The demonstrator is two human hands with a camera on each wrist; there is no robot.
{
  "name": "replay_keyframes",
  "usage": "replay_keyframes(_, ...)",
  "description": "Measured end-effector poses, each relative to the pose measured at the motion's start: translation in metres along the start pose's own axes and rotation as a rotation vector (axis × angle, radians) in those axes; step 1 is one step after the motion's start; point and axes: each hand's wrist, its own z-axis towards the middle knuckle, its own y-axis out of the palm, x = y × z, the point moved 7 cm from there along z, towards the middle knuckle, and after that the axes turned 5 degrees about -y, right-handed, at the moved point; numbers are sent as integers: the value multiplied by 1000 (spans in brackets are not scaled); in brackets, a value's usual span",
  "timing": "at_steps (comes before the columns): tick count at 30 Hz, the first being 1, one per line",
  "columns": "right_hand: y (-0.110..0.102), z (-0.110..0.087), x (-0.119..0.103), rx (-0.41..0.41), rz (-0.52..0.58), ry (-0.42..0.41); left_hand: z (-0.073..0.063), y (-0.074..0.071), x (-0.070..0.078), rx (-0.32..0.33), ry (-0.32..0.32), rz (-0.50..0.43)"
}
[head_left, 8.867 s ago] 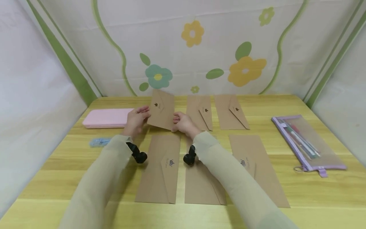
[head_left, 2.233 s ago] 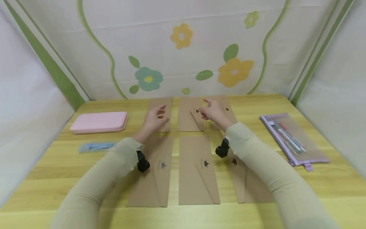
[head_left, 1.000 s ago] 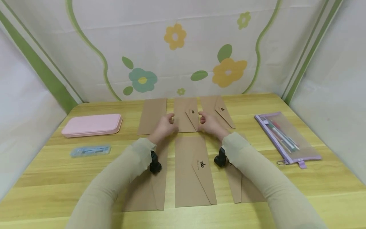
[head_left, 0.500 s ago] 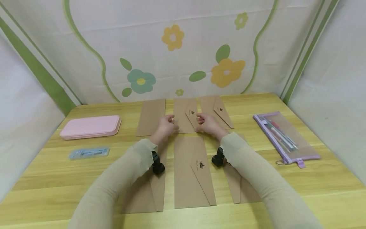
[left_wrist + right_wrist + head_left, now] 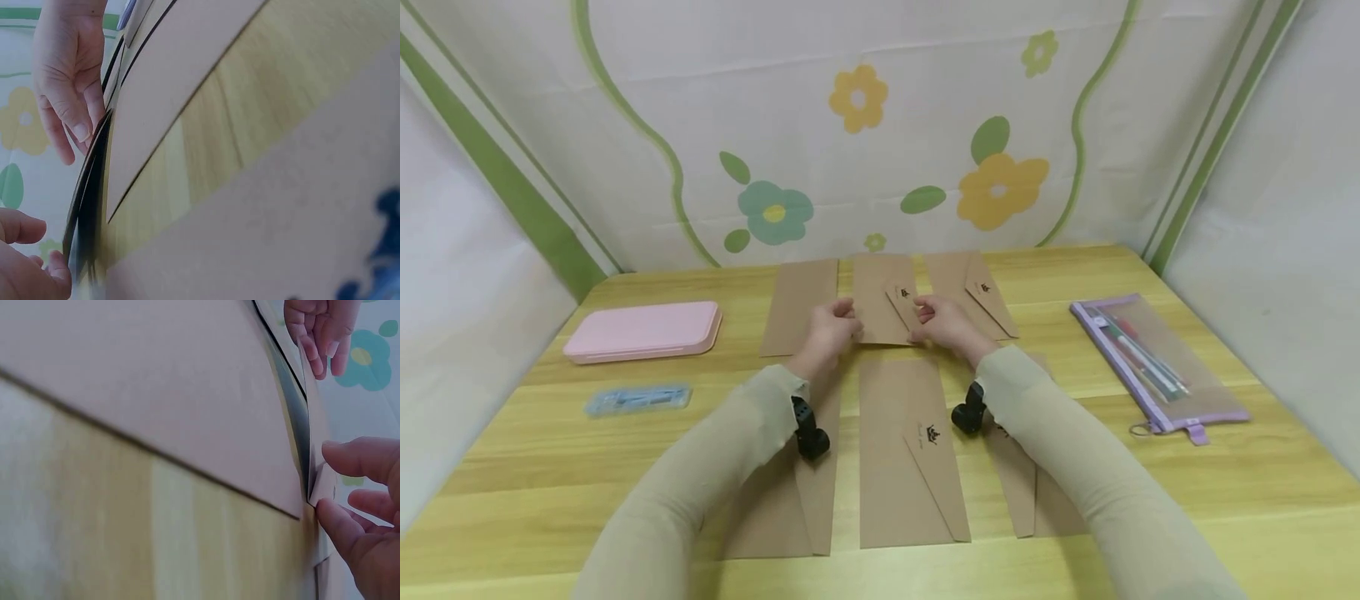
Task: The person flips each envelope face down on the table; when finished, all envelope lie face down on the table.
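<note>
Several brown paper envelopes lie in two rows on the table. At the middle of the back row, a flap-side-up envelope point(image 5: 877, 292) with a small crown print has its near edge slightly raised off the wood. My left hand point(image 5: 831, 332) pinches its left side low down, and my right hand point(image 5: 951, 323) pinches its near right corner. In the right wrist view, the right thumb and a finger point(image 5: 344, 528) meet at that corner. The back left envelope point(image 5: 801, 300) lies plain side up; the back right envelope point(image 5: 958, 279) shows its flap.
A front middle envelope point(image 5: 898, 475) lies between two others partly covered by my arms. A pink case point(image 5: 643, 329) and a blue clear packet point(image 5: 638, 399) are at the left. A purple-edged zip pouch point(image 5: 1165, 367) with pens lies at the right. A flowered cloth hangs behind.
The back left envelope, earlier held up with its crown showing, now lies plain side up. Both hands moved to the back middle envelope, and its near edge has lifted slightly.
</note>
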Motion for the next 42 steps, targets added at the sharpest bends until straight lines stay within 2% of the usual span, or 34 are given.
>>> replay_keyframes(13,19,6,-11,-26,28,-20,-4,-26,6,95,102,-76)
replay_keyframes(24,35,6,-17,-36,89,-23,-7,-39,10,123,113,-171)
replay_keyframes(31,40,5,-20,-65,129,-11,-11,-38,23,92,120,-234)
replay_keyframes(38,45,6,-22,-101,161,-35,-16,-30,38,59,174,-206)
replay_keyframes(42,51,7,-23,-115,164,-61,-17,-24,45,68,207,-185)
